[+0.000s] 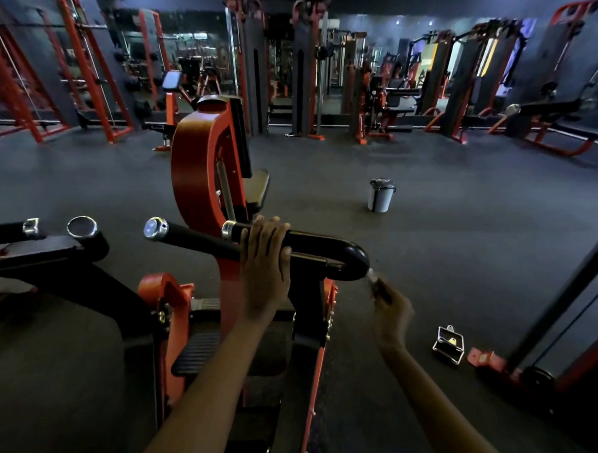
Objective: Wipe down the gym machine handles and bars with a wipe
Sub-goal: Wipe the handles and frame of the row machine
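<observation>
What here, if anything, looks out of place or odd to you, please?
A metal cable handle lies loose on the floor beside the right-hand machine's base, detached from any cable. A small lined bin stands alone mid-floor. Nothing looks spilled or broken.

No text, label, brand, number or sign can be read anywhere; the gym is dim and the machines blurred.

The handle bar is glossy black with a polished chrome end cap; the machine frame is smooth orange-painted metal; the floor looks matt and faintly grainy.
</observation>
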A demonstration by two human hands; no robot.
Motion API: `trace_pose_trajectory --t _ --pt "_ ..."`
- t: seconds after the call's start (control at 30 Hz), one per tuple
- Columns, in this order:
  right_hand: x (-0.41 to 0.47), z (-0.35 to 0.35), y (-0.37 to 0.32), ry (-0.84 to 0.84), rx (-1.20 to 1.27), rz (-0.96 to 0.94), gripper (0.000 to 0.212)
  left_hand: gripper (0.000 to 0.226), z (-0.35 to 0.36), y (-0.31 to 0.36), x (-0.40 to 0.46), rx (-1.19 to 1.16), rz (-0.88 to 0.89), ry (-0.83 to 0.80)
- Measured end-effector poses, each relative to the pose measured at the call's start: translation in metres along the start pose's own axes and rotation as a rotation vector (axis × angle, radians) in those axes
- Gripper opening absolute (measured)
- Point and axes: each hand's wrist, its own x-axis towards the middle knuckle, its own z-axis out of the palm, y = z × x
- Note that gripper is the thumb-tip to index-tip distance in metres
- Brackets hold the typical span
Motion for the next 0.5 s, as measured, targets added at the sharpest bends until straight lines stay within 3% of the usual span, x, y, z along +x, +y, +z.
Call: trace_pose_trajectory --t 0.07,0.1,0.17,0.2,0.27,0.33,0.4,0.5 --pt "-0.002 0.007 -0.021 0.107 0.190 -0.118 0.032 0.041 0.001 0.001 0.001 -0.004 0.000 0.011" --pt "-0.007 0.012 -0.032 0.071 0.234 -0.239 0.034 0.040 0.001 0.002 0.002 -0.004 -0.005 0.018" --pt "-0.019 0.020 -0.042 -0.008 0.147 -0.441 0.040 0.040 0.002 0.005 0.002 0.000 -0.020 0.033" --pt "-0.022 0.022 -0.036 0.001 0.133 -0.426 0.041 0.040 0.002 0.006 0.001 -0.002 -0.028 0.033" --pt "-0.015 0.025 -0.016 0.051 0.165 -0.116 0.037 0.040 0.003 0.006 0.000 -0.001 -0.037 0.026" --pt "-0.007 0.027 -0.005 -0.005 0.182 0.260 0.037 0.042 0.004 0.005 0.000 -0.004 -0.047 0.021" --pt "-0.002 0.029 -0.017 -0.034 0.406 0.530 0.031 0.042 0.005 0.004 -0.001 -0.009 -0.034 0.026" --pt "-0.003 0.025 -0.068 0.020 0.797 0.753 0.028 0.046 0.007 0.004 0.001 0.009 -0.030 0.045"
